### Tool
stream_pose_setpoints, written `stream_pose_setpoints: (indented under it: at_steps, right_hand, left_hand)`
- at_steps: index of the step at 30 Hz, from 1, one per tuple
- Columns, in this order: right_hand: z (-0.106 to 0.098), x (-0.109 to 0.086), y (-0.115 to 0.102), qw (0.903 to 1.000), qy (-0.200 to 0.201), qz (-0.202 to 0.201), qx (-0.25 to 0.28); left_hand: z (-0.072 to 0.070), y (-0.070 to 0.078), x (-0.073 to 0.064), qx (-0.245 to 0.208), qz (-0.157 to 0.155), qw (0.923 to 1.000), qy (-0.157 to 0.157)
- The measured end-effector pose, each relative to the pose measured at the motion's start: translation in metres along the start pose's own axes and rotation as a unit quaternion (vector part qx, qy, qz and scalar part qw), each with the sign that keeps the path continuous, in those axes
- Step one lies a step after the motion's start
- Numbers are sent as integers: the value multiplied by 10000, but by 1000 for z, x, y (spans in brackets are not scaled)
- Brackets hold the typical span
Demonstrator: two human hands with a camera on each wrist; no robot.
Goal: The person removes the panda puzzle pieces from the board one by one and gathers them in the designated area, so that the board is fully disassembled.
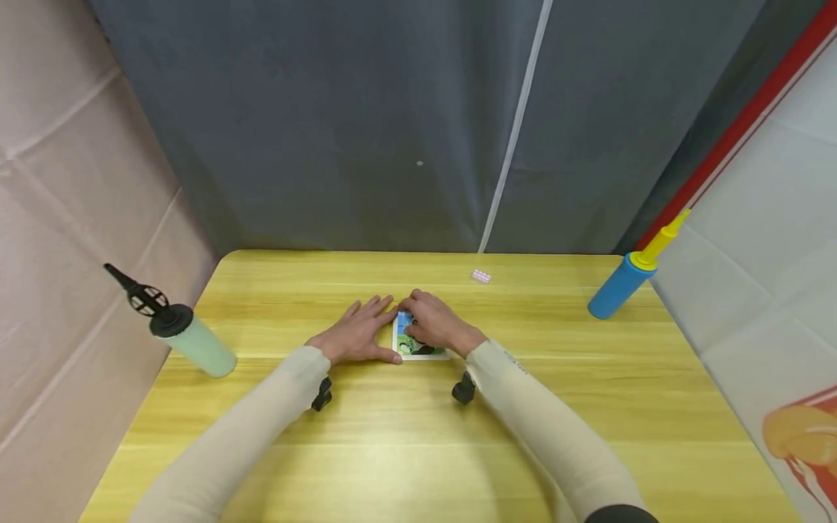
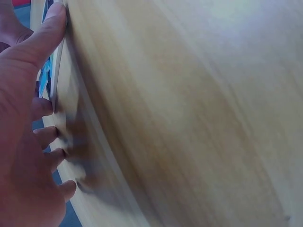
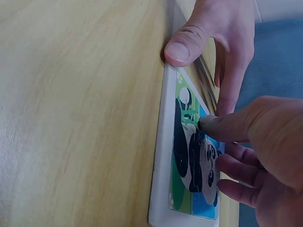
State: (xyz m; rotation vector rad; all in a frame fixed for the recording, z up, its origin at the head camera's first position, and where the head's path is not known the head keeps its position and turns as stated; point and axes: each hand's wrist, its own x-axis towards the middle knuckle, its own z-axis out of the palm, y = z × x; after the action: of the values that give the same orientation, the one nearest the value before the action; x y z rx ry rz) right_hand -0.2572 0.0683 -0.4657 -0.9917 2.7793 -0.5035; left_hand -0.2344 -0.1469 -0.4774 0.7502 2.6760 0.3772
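A small panda picture puzzle with a white border lies flat on the wooden table. In the right wrist view, its blue-and-green picture shows black-and-white pandas. My left hand is spread palm down at its left side, fingers extended away from me. The left thumb touches the near left corner of the white border. Over the far right part of the picture, my right hand bends its fingers at the puzzle, the thumb on the picture. The right hand hides much of the picture in the head view.
A mint-green hand pump with a black nozzle stands at the table's left side. At the right back is a blue hand pump with a yellow nozzle. A small pink studded block lies near the back edge, before a grey curtain.
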Motion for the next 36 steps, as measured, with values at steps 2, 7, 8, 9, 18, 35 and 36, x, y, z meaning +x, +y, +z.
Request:
stream_pose_setpoints:
  at_steps: [2,7,8,9,18,35,36]
  right_hand:
    - [0,0,1,10000,25,-4,13]
    - [1,0,2,9998,184,-5,62]
    - [2,-1,3,9997,229,-12,77]
    - [2,-1,3,9996,263,-14,94]
    - [-2,0,0,9945,39,141,1036]
    - [-18,-19,29,9920,177,402,1186]
    - [-19,-20,33,9917,206,443,1186]
  left_hand:
    - [0,0,0,-2,9,10000,21]
    - [-2,1,0,2,-2,10000,0]
    - [-2,1,0,1,-8,10000,-11]
    - [-2,1,0,-2,-9,10000,-21]
    - [-4,1,3,-3,-6,10000,-4]
    - [1,-1,-1,66,100,9999,32]
    - [1,-1,-1,77,101,9999,44]
